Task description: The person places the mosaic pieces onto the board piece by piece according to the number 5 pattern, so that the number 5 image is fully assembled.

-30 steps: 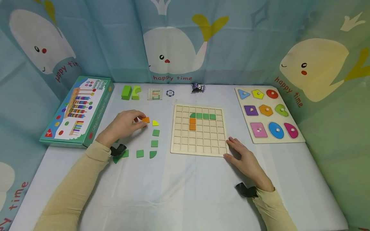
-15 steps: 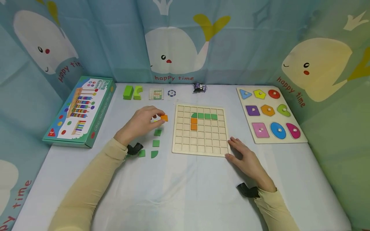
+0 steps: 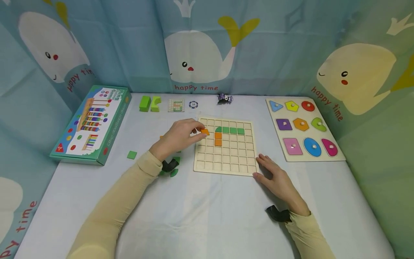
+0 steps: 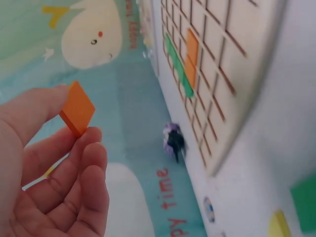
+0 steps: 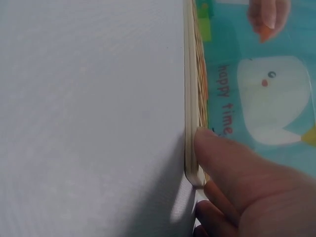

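Left hand (image 3: 181,136) and its orange tile (image 3: 205,132) are hanging over the left edge of the grid board (image 3: 234,156), obstructing entry there, left sleeve (image 3: 118,205) is crossing the lower left, and right hand (image 3: 279,184) is covering the board's lower-right corner. Free tabletop (image 3: 200,208) is running up the lower centre between sleeves to the board's near edge; another free lane is running upper right, between board and knobbed puzzle (image 3: 320,134), with the toy (image 3: 224,99) sitting left of its far end.
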The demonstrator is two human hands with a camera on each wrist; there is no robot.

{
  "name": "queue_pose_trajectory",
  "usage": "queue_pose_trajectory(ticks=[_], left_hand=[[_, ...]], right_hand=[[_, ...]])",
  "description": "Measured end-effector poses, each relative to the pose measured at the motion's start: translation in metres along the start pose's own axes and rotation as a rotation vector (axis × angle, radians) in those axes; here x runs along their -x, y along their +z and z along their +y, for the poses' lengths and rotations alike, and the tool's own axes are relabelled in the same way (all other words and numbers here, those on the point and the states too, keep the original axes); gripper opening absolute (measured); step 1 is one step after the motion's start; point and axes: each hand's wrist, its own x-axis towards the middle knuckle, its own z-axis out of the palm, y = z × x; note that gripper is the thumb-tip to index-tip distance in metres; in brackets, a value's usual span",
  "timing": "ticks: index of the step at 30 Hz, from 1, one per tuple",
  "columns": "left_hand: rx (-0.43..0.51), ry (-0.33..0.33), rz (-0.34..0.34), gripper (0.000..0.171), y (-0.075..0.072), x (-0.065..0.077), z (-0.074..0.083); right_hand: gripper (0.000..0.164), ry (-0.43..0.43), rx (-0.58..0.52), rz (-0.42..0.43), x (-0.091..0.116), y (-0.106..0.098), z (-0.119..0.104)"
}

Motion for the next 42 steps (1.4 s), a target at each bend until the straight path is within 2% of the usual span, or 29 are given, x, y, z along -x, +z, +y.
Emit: queue_pose_trajectory(ticks=[3,10,21,33,42], left_hand=[[0.018,0.012,-0.010,0.030,0.003,-0.009,0.007],[0.099,-0.006,-0.001,0.031,0.016,-0.025,0.016],[0.093,0.032,-0.066,0.032,0.042,-0.042,0.023],[0.116,0.002,-0.112,0.031,0.060,-0.052,0.037],[0.144,-0.049,-0.121,0.032,0.069,-0.052,0.033]], right_hand=[[0.070,0.003,-0.002,0.000,0.000,0.000,0.000],[0.071,0.016,0.001,-0.003,0.000,0.000,0.001],[0.070,0.017,0.006,-0.003,0.000,0.001,0.000],[0.071,0.019,0.003,-0.002,0.000,0.000,0.001],[0.071,0.016,0.011,-0.001,-0.001,0.000,0.001]])
